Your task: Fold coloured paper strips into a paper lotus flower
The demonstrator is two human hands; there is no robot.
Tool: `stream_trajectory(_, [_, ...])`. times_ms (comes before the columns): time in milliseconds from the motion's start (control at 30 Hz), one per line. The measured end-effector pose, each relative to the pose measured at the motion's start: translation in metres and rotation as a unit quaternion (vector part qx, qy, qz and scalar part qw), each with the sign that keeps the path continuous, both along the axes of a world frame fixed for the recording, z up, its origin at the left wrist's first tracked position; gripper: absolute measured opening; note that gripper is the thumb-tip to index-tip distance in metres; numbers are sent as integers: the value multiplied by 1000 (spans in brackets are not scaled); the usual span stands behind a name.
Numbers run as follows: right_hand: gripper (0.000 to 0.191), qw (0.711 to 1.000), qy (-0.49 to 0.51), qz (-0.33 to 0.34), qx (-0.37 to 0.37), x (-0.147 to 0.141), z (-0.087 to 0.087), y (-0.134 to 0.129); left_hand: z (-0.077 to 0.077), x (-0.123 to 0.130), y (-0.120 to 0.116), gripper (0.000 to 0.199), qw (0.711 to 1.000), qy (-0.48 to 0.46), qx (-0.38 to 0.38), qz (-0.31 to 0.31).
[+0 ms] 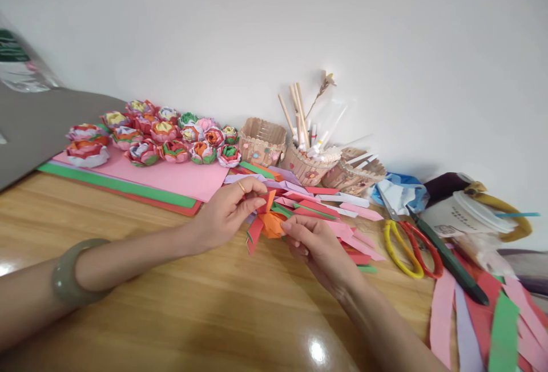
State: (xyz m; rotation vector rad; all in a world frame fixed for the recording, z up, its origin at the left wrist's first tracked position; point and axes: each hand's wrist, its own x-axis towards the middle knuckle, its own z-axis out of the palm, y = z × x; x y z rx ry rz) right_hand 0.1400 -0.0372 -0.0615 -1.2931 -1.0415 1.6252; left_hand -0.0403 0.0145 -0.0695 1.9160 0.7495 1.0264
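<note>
Between my hands, above the wooden table, is a partly folded paper flower (273, 225) with orange petals in the middle and red and green strips sticking out. My left hand (233, 212), with a ring on one finger, pinches an upright orange petal of it. The fingertips of my right hand (314, 243) pinch its right side. Some of the flower's strips are hidden behind my fingers. Just behind my hands lies a pile of folded paper strips (317, 206) in pink, red, green, white and purple.
Finished paper flowers (173, 151) stand on a stack of coloured sheets (188, 178) at the left. Decorated baskets (262, 142), one holding sticks, line the wall. Scissors (413, 249), a dark green long-handled tool (454, 263), a white tub (466, 215) and flat paper strips (503, 326) are at the right.
</note>
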Motion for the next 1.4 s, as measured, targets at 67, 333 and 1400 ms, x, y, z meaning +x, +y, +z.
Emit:
stream_trajectory(67, [33,1000,1,-3,2,0,0,0,1,1,-1,11,1000,-19,-22,3])
stream_trajectory(333, [33,990,-32,-126,47,6,2,0,1,5,6,20,929,-209,-304,-30])
stream_trajectory(1400, [38,989,112,-84,55,-4,-3,-1,-4,10,-5,33,989,-100,-107,25])
